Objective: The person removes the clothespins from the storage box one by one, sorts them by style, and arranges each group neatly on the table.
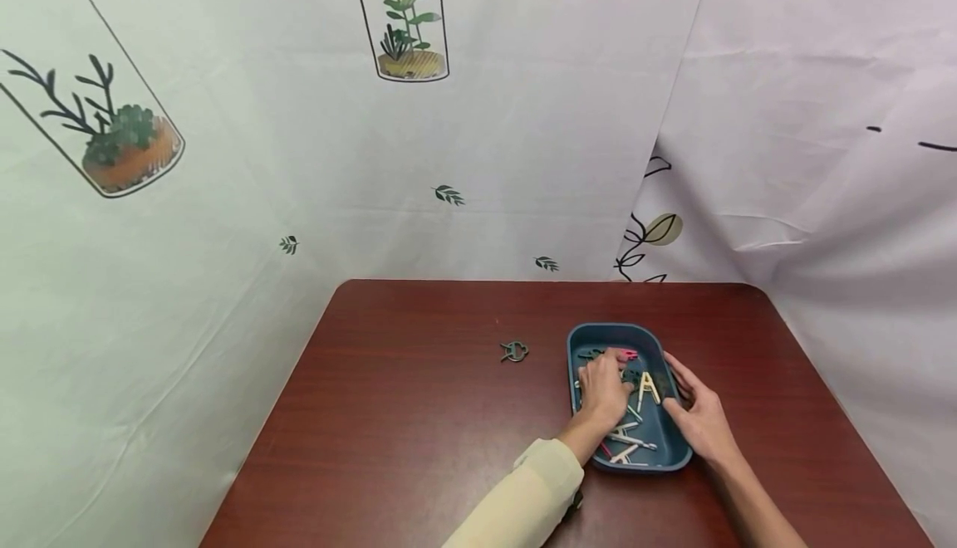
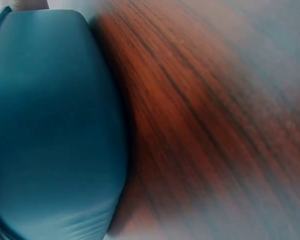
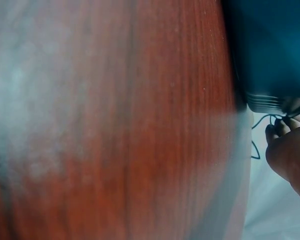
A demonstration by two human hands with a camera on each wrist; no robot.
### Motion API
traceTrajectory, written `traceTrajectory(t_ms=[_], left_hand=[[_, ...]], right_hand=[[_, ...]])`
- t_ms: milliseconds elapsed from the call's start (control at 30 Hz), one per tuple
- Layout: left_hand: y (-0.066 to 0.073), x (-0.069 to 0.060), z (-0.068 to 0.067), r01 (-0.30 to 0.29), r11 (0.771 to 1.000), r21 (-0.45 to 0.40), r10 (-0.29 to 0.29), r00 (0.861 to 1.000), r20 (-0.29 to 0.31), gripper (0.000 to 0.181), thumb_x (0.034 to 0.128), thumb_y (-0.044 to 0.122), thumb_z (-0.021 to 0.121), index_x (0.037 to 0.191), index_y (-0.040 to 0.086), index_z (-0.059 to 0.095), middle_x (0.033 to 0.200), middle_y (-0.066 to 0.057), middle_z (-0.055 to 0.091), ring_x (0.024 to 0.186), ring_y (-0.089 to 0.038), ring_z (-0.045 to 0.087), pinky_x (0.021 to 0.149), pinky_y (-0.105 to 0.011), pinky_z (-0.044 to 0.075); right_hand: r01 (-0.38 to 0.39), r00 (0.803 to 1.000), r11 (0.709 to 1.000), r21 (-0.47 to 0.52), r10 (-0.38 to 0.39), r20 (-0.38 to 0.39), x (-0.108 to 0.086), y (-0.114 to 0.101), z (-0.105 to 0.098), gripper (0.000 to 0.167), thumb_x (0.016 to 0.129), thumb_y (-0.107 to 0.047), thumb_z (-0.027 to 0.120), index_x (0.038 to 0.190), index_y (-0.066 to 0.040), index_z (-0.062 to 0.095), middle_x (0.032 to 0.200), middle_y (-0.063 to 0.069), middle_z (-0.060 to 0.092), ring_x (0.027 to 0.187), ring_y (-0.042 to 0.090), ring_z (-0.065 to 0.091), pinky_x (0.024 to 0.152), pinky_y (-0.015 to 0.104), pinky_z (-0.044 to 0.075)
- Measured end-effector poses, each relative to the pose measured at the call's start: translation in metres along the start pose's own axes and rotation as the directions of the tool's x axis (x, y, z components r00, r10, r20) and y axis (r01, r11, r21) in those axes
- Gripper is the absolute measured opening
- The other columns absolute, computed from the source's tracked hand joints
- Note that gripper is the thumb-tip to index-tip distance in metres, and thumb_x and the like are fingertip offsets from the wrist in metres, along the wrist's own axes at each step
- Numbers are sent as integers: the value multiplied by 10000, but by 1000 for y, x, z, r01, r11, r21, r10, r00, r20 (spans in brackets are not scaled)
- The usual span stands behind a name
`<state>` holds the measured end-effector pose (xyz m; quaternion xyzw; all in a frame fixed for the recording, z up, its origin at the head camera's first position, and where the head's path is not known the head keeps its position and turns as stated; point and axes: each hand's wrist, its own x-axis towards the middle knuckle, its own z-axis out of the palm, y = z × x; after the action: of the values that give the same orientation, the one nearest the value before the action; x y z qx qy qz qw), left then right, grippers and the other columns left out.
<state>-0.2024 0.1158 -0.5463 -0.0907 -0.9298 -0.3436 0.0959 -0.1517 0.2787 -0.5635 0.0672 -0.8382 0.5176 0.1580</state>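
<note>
A dark blue tray (image 1: 675, 451) holds several clips: a cream clip (image 1: 647, 385), a pink clip (image 1: 630, 354), and white and dark green ones. Over its left half, the left hand (image 1: 607, 386) reaches in, with finger and thumb apart beside the dark green clips; the fingertips are partly hidden. The right hand (image 1: 701, 419) holds the tray's right side, thumb at the rim and fingers along the outer wall. On the table left of the tray lies a green clip (image 1: 514, 351). The tray's outer wall fills the left of the left wrist view and the upper right of the right wrist view.
The reddish-brown table (image 1: 419, 415) has rounded far corners. Behind it hangs a pale cloth (image 1: 493, 133) printed with plants and leaves. A light sleeve (image 1: 519, 494) covers the left forearm, which crosses the tray's near left edge.
</note>
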Motion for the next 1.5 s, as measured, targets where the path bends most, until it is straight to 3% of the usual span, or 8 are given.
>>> traceTrajectory(t_ms=[233, 467, 1033, 1200, 1500], left_hand=[[-2, 3, 0, 13, 999, -44, -11, 998, 57, 271, 811, 164, 943, 1044, 234, 823, 915, 131, 781, 848, 43, 684, 796, -195, 490], [-1, 4, -2, 35, 997, -65, -33, 999, 34, 228, 811, 244, 950, 999, 328, 852, 880, 218, 765, 845, 50, 678, 756, -197, 533], [-1, 3, -5, 2, 982, -191, -4, 1000, -10, 232, 825, 298, 938, 1045, 282, 865, 885, 208, 780, 843, 93, 676, 741, -115, 466], [0, 3, -5, -26, 967, -254, 18, 999, -34, 247, 850, 300, 917, 1089, 277, 859, 939, 206, 784, 854, 117, 675, 796, -98, 469], [-1, 3, -9, -76, 927, -368, 54, 996, -71, 265, 903, 284, 869, 1167, 281, 842, 983, 157, 793, 744, 181, 606, 694, -55, 460]], right_hand=[[-26, 1000, 1000, -5, 26, 14, 0, -1, 0, 706, 913, 172, 644, 1576, 10, 465, 1498, 308, 544, 1205, -120, 527, 879, 41, 427], [-41, 999, 999, 14, 40, 24, 0, -2, 0, 700, 929, 160, 641, 1585, -1, 457, 1506, 309, 536, 1203, -117, 531, 876, 54, 447], [-34, 999, 999, 15, 34, 25, -1, -1, -1, 700, 923, 167, 639, 1581, 7, 460, 1497, 315, 540, 1185, -108, 547, 857, 64, 470], [-33, 999, 999, 4, 33, 25, -1, -1, -2, 699, 927, 166, 640, 1582, 9, 456, 1498, 316, 539, 1187, -119, 537, 857, 62, 465], [-49, 998, 999, -8, 50, 35, 0, -3, -2, 682, 957, 137, 632, 1596, 6, 434, 1522, 314, 519, 1193, -148, 507, 861, 46, 448]])
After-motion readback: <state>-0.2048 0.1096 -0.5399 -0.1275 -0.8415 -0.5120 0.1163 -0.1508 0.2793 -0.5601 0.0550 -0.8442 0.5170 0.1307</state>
